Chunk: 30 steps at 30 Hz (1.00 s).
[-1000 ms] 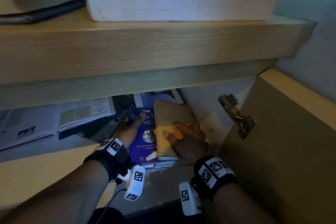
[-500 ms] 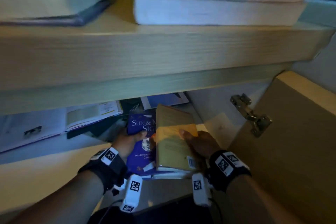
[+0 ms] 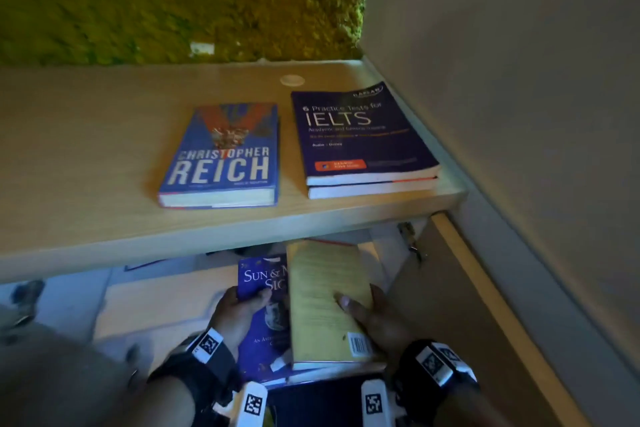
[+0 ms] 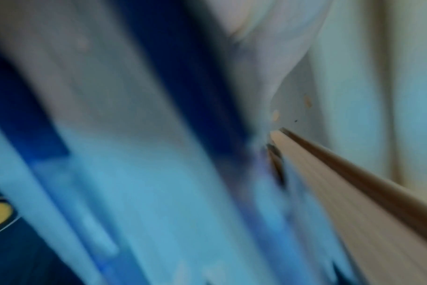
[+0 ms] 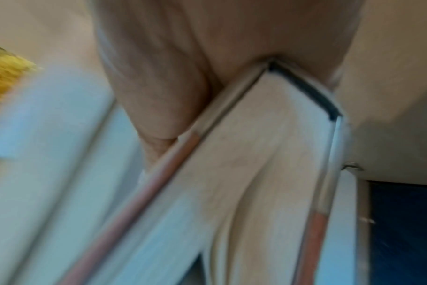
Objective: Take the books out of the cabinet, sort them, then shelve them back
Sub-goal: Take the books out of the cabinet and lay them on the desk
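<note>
A: Report the position of the held books.

B: A small stack is held below the front edge of the light wooden shelf top (image 3: 104,163), in front of the open cabinet. The purple "Sun & Moon Signs" paperback (image 3: 259,315) lies lower and to the left; the yellow paperback with a barcode (image 3: 322,305) lies on top of it, to the right.

A: Grip state, left hand?

B: The left hand (image 3: 235,315) grasps the purple paperback's left edge, thumb curled over the cover.

A: Right hand?

B: The right hand (image 3: 377,319) grasps the stack's right edge, thumb pressed flat on the yellow cover. The right wrist view shows page edges against the palm; the left wrist view is too blurred to read.

A: Items on the shelf top?

B: A blue "Christopher Reich" hardback (image 3: 221,156) lies flat. Just beside it, to the right, a dark purple "IELTS" practice book (image 3: 356,135) rests on another book (image 3: 374,188). Green moss wall (image 3: 173,0) stands behind.
</note>
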Tool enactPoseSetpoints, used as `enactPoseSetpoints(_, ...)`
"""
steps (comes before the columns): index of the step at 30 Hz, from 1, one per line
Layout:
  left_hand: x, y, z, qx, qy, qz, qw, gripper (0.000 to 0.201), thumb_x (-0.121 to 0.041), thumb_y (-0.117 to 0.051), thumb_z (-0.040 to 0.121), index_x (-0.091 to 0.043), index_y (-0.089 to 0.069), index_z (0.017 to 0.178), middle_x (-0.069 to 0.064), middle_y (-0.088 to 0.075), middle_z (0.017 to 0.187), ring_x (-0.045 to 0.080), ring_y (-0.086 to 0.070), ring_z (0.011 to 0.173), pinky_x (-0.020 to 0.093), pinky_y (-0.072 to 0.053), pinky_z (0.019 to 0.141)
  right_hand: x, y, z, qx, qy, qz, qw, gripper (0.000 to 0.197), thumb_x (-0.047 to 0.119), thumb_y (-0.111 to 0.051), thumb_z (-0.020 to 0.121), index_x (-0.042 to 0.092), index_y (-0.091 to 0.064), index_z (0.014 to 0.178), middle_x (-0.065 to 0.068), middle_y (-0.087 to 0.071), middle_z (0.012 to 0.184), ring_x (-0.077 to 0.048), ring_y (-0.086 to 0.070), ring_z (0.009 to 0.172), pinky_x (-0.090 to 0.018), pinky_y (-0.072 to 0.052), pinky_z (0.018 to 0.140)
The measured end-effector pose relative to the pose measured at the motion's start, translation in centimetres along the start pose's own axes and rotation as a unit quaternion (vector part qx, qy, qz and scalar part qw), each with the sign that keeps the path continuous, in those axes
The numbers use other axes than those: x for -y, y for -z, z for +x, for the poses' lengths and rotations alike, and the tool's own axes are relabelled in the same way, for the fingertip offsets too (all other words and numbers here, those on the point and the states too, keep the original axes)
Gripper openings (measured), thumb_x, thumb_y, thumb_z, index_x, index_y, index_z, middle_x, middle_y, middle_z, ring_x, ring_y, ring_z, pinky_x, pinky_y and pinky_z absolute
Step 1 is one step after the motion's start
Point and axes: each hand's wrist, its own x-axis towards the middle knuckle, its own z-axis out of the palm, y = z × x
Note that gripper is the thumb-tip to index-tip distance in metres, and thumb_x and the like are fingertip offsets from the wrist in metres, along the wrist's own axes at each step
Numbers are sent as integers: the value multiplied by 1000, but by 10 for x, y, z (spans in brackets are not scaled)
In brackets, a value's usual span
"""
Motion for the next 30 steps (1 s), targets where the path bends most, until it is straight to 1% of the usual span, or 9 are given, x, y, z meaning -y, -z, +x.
enactPoseSetpoints(2,-19,8,-61,-5,10,-3,1000,20,-21,-78,85,-4,-72,94,28,-74,92,49,-71,87,61,-56,80,15,1,-55,8,0,-1,1000,75,57,-90,67,28,-57,128,-2,-76,114,-21,-77,98,-43,-62,87)
enactPoseSetpoints(5,-42,21,-145,-21,3,-8,1000,37,-30,-85,73,-8,-71,99,23,-75,91,46,-72,87,63,-56,82,47,-1,-136,28,21,6,999,56,37,-84,81,22,-56,127,-2,-77,110,-13,-78,89,-24,-61,69)
enactPoseSetpoints(9,-80,42,-204,-23,-42,-19,999,58,-44,-89,62,-12,-70,106,22,-76,94,44,-74,85,67,-56,78,94,-12,-193,56,70,6,996,54,35,-82,83,25,-56,129,2,-78,109,-10,-77,91,-24,-60,70)
enactPoseSetpoints(14,-161,80,-232,-61,-92,-70,991,46,-27,-84,76,-7,-66,113,27,-74,99,49,-72,86,72,-54,78,173,-56,-207,92,134,15,987,52,29,-79,87,24,-53,132,-2,-78,112,-20,-77,98,-34,-63,74)
enactPoseSetpoints(17,-206,105,-223,-73,-107,-64,989,27,-22,-76,87,-5,-68,107,28,-74,97,48,-72,87,69,-55,78,215,-84,-197,107,154,16,982,50,27,-78,88,25,-54,131,-6,-76,117,-24,-76,103,-45,-61,90)
enactPoseSetpoints(20,-242,140,-196,-70,-108,-56,990,31,-27,-74,89,-5,-68,110,26,-74,100,47,-72,91,62,-58,79,251,-124,-166,110,172,11,979,50,27,-79,87,24,-56,132,-5,-76,119,-25,-74,108,-51,-56,100)
enactPoseSetpoints(25,-291,204,-123,-99,-81,-44,991,25,-28,-67,94,-8,-65,108,23,-75,99,40,-72,86,47,-60,73,298,-202,-95,125,190,0,974,41,21,-75,92,28,-57,129,0,-72,125,-20,-70,114,-44,-55,103)
enactPoseSetpoints(28,-308,245,-74,-115,-66,-37,990,24,-26,-64,95,-8,-66,110,24,-73,101,42,-71,86,54,-58,79,313,-247,-49,126,165,3,978,33,22,-79,89,33,-64,116,2,-74,119,-18,-72,108,-46,-57,98)
enactPoseSetpoints(30,-315,267,-40,-121,-57,-22,991,23,-26,-63,96,-8,-67,109,26,-73,102,45,-70,91,58,-56,83,314,-271,-14,118,161,-8,980,43,34,-84,82,29,-66,120,-2,-76,118,-20,-74,104,-48,-59,95)
